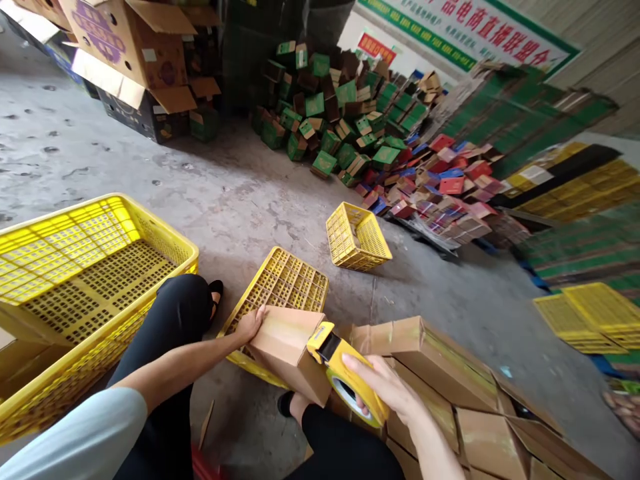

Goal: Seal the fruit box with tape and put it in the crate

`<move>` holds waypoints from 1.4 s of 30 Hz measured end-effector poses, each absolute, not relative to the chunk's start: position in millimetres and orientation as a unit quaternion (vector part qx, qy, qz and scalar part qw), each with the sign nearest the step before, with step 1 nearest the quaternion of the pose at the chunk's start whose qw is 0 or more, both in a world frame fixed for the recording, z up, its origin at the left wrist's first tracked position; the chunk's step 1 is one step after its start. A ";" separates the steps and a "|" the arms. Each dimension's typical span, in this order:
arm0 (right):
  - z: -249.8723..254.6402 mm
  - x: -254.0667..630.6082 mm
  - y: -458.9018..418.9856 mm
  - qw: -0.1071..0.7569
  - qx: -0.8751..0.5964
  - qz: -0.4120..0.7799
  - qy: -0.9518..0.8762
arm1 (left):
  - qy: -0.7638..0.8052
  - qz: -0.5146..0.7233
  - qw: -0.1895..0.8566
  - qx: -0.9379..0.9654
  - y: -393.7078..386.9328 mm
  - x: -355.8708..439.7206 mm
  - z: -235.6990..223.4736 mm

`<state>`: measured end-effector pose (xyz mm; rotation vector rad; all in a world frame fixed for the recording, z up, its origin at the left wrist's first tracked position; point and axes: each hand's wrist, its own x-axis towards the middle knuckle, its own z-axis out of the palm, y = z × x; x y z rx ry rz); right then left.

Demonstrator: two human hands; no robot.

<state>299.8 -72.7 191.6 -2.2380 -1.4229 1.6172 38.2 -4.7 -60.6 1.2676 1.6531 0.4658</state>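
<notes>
In the head view a closed brown cardboard box [290, 333] rests on an upturned yellow plastic crate [277, 283] between my knees. My left hand [251, 325] grips the box at its far left end, fingers over the top edge. In my right hand [383, 381] is a yellow tape dispenser [356, 380] with a roll of tape in it. Its head touches the upper right edge of the box, and a shiny strip of tape seems to run along the top. Part of the right hand's fingers is hidden behind the dispenser.
Stacked cardboard boxes [440, 373] stand close on my right. A large yellow crate [115, 267] is at my left, and a smaller yellow crate [357, 237] lies ahead. Farther off are piles of green boxes [325, 160] and red boxes [453, 185].
</notes>
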 end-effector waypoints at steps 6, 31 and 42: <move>188.0 259.7 -40.9 -0.018 -0.706 0.509 -0.492 | 0.518 0.395 0.464 0.600 -3.8 20.3 19.6; 189.8 253.5 -37.9 -0.033 -0.690 0.503 -0.519 | 0.185 0.293 0.508 0.788 -2.9 18.2 29.8; 199.2 244.1 -42.6 -0.019 -0.658 0.538 -0.526 | 0.209 0.259 0.530 0.780 9.0 7.3 30.4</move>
